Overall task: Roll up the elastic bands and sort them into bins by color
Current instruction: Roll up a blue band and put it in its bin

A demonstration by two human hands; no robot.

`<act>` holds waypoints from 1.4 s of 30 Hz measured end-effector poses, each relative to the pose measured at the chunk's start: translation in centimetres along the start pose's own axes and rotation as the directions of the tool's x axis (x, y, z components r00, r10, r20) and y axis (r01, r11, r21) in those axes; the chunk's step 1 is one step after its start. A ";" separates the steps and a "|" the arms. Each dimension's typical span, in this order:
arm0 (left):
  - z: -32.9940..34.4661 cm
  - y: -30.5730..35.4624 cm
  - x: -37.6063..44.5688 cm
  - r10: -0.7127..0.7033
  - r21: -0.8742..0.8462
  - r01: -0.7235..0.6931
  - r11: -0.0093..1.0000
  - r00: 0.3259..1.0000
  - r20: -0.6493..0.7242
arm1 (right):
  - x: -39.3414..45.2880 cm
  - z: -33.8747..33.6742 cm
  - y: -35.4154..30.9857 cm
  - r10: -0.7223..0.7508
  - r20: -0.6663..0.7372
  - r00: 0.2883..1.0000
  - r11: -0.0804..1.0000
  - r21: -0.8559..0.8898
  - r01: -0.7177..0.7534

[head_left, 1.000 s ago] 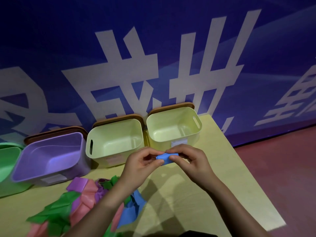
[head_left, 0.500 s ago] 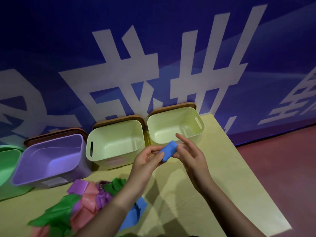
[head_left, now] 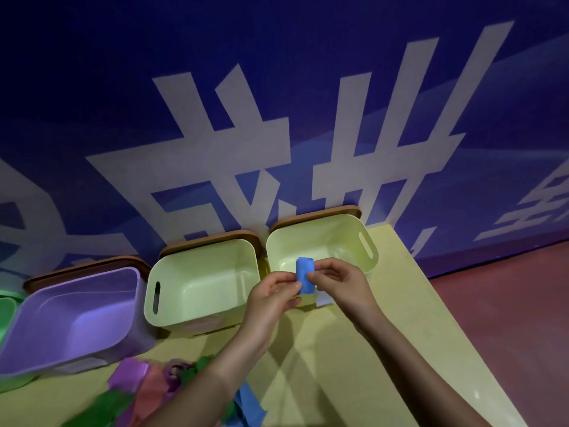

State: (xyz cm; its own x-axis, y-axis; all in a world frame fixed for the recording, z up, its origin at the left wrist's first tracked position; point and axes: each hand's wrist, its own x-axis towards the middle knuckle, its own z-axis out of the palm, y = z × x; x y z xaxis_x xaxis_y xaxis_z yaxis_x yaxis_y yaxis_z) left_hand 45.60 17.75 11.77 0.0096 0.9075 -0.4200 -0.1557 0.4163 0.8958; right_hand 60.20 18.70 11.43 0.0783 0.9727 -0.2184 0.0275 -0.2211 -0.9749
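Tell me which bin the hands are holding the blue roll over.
The rightmost pale green bin, at the table's right end; the blue roll overlaps its opening, unlike its pale green twin and the purple bin.

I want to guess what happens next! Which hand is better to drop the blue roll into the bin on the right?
Probably the right hand. It pinches the blue roll and sits nearer the right bin. The left hand pinches it too, but is closer to the middle bin.
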 end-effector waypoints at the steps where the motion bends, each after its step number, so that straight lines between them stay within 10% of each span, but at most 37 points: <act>1: 0.0 0.1 0.9 -0.017 0.038 0.017 0.999 1.000 -0.013 | 0.9 0.0 0.0 0.042 0.009 0.999 0.999 -0.023 -0.042; 7: -0.4 1.3 6.9 -0.269 0.122 0.263 0.957 0.962 0.034 | 6.8 0.7 1.2 0.439 0.190 0.878 0.869 0.161 -0.469; 17: -1.0 1.2 13.1 -0.269 0.287 0.265 0.920 0.963 -0.026 | 14.6 1.6 4.4 0.579 0.425 0.696 0.660 0.256 -0.706; 27: -3.4 0.3 14.4 0.085 0.460 0.008 0.888 0.980 -0.182 | 17.8 3.9 6.4 0.671 0.210 0.712 0.729 -0.011 -0.684; 35: -4.7 0.4 15.6 0.293 0.944 -0.104 0.312 0.956 0.009 | 19.2 6.9 9.0 0.587 0.118 0.801 0.786 -0.319 -0.530; 42: -5.3 -1.0 15.7 0.376 0.934 -0.167 0.317 0.926 0.038 | 20.1 7.7 11.3 0.578 0.042 0.815 0.718 -0.501 -0.484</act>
State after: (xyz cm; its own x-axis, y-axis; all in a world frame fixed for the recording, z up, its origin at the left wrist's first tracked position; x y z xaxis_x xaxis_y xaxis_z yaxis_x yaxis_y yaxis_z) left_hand 40.68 31.28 3.49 -0.0119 0.9988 -0.0470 0.8713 0.0334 0.4896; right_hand 54.45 36.26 -4.31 0.0382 0.6676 -0.7435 0.4812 -0.6644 -0.5719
